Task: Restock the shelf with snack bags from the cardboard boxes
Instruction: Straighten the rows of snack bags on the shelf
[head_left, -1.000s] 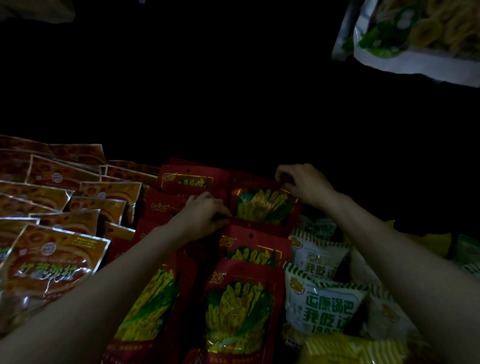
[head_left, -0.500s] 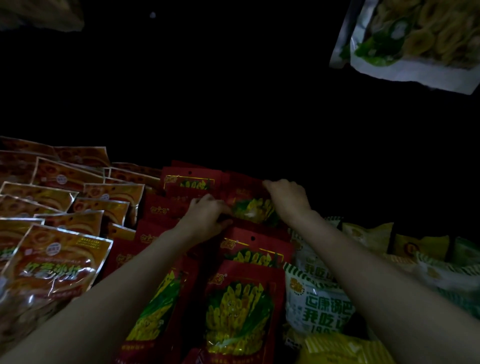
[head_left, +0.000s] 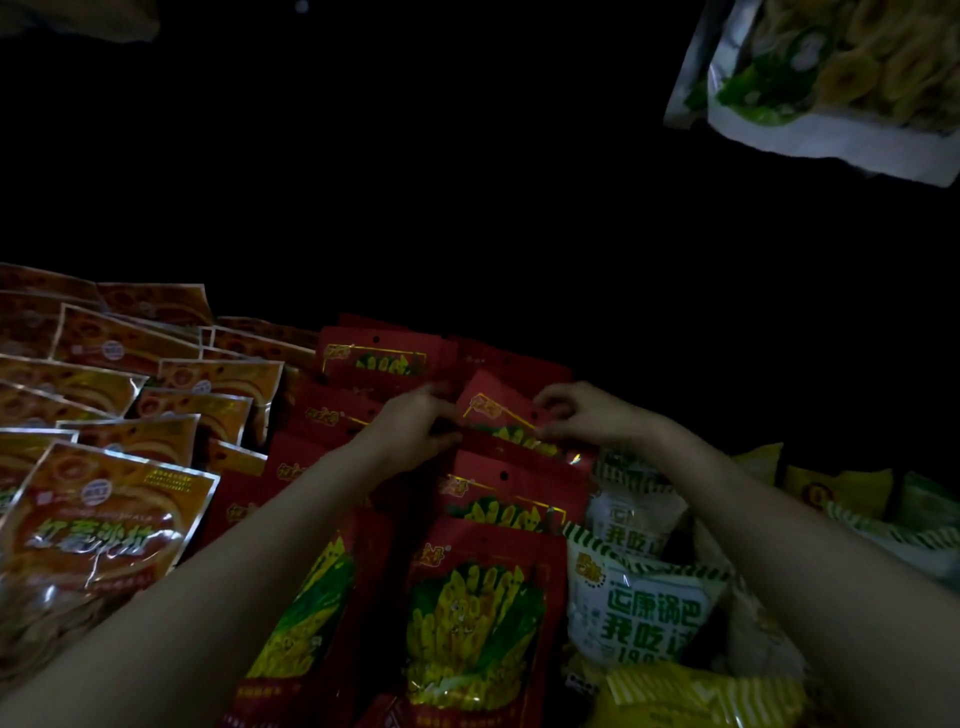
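Note:
A red snack bag (head_left: 501, 415) with a yellow-and-green picture sits tilted in the back of a row of like red bags (head_left: 483, 613) on the dim shelf. My left hand (head_left: 415, 426) grips its left edge with curled fingers. My right hand (head_left: 587, 415) pinches its right top corner. Both forearms reach in from the bottom of the view. The back of the shelf is black and nothing shows there.
Orange foil bags (head_left: 98, 525) lie overlapped in rows on the left. White-and-green bags (head_left: 649, 608) and yellow bags (head_left: 691, 696) crowd the right. A clear bag of yellow slices (head_left: 841, 78) hangs at the top right.
My right hand slid from the bag's far right corner inward and down. The red bag now stands tilted between both hands, and my left hand has shifted slightly right onto its edge.

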